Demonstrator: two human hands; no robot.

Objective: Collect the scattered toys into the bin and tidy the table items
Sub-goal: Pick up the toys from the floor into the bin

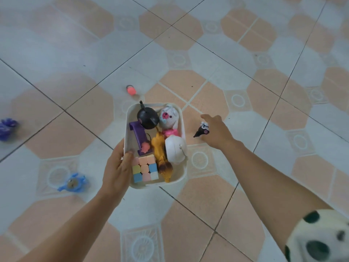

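White plastic bin (178, 173) is held above the tiled floor (245, 63); the left hand (117, 167) grips its near-left rim, thumb curled inside and fingers under the wall. It holds a purple piece shaped like the numeral 1 (138, 133), a black round toy (147, 117), a white crocheted animal (168, 118), a pastel puzzle cube (145, 168), an orange-brown plush (160, 150) and a white round case (175, 150). The right hand (217, 131), just right of the bin and clear of its rim, curls around a small black-and-white figurine (201, 130). On the floor lie an orange-pink cylinder (131, 90) beyond the bin, and a light-blue toy (72, 182) and a purple-blue toy (7, 128) to its left.
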